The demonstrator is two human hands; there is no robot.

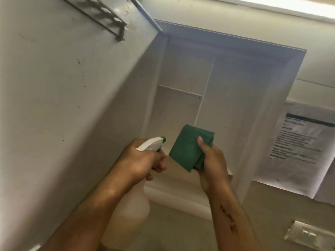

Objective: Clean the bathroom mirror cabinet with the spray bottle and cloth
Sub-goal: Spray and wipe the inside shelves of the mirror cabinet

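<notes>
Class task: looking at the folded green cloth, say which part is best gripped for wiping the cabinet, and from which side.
Grip the green cloth at its lower folded edge, coming from below, as the right hand does: thumb across the front, leaving the broad flat upper part free.

The cabinet (235, 73) fills the middle of the frame with its door (72, 87) swung open across the left side; a small wire rack (101, 15) hangs on the door at the upper left. Inside, a thin upright divider (205, 91) splits the white interior, and a shelf (179, 91) crosses the left part. At lower centre the left hand (143, 160) grips the neck of a spray bottle (134, 201), its white trigger head and green nozzle pointing into the cabinet. Just beside it the right hand (212, 163) holds a folded green cloth (188, 145), thumb on top. A printed paper notice (297, 145) hangs on the wall at the right, and a wall plate (308, 236) sits at the lower right.
</notes>
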